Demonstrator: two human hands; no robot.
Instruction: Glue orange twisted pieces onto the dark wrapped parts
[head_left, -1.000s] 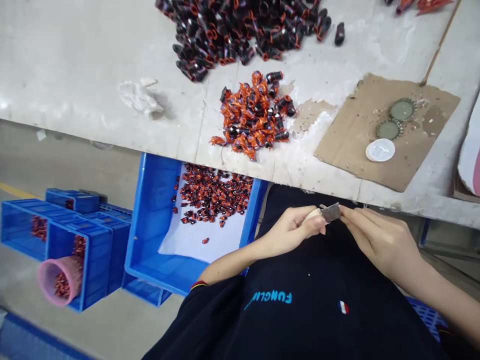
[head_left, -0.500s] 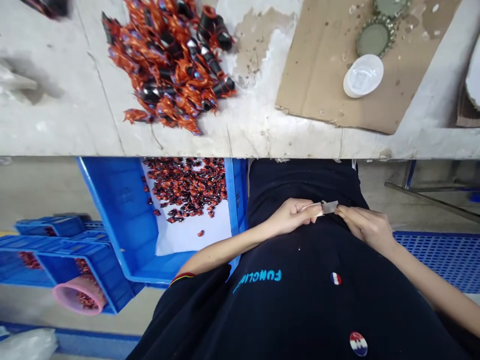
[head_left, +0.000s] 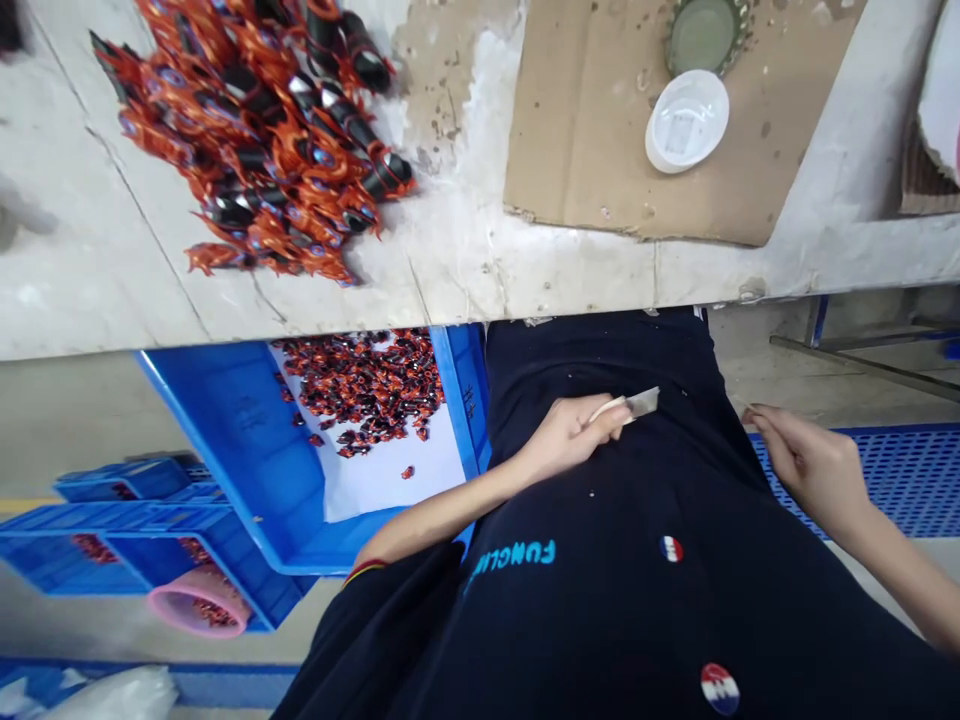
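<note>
My left hand is closed in front of the dark apron. It grips a small, flat, greyish blade-like strip with a pale end between thumb and fingers; its free tip points right. Off to the right, my right hand is held apart from the strip. Its thumb and forefinger are pinched together, and whatever is at their tips is too small to name.
On the worktable lie a heap of orange and black figure parts and cardboard with a white cup and a bottle cap. A blue crate holds small parts. A pink basket stands lower left.
My right hand has moved away to the right from the strip's tip. My left hand keeps hold of the strip. The view has shifted and tilted slightly.
</note>
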